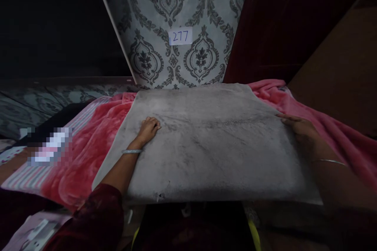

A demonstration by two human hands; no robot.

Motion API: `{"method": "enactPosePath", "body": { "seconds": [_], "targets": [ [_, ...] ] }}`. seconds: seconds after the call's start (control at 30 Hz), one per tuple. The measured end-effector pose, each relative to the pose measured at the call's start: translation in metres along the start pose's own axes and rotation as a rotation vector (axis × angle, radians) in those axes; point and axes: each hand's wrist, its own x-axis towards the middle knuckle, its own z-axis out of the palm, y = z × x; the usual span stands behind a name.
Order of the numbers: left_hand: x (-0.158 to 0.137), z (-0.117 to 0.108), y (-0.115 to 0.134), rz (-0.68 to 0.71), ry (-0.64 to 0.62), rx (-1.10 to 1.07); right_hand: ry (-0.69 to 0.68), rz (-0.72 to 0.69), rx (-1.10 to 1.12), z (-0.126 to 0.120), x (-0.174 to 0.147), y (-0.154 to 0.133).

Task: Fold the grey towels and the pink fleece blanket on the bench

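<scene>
A grey plush cloth (pixel 212 160) lies spread out in front of me, with creases running across its upper middle. My left hand (pixel 149 128) rests on its left part, fingers curled in and closed on the fabric. At the cloth's right edge is my right hand (pixel 296 123), in shadow, its fingers stretched out flat on the surface and pointing left; its thumb is hidden. Under the grey cloth, a red-pink plush blanket (pixel 88 157) shows on both sides.
A striped fabric (pixel 26 178) borders the blanket at left, beside a blurred patch. Behind stand a patterned wall with a paper label (pixel 180 36) reading 277, a dark screen-like panel (pixel 59 23) and a dark red panel (pixel 273 27). A pink item (pixel 38 231) lies lower left.
</scene>
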Motion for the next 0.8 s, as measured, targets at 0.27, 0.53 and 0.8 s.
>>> {"method": "enactPosePath", "body": {
  "seconds": [0.27, 0.53, 0.8],
  "targets": [
    [0.002, -0.004, 0.007, -0.003, 0.162, -0.073, -0.012, 0.073, 0.204, -0.008, 0.011, -0.013],
    [0.001, -0.012, 0.010, -0.054, 0.312, -0.105, -0.056, 0.034, 0.223, -0.015, 0.014, -0.004],
    [0.001, -0.011, 0.005, -0.074, 0.273, -0.009, -0.001, 0.035, 0.188, 0.008, 0.017, 0.041]
  ]
}}
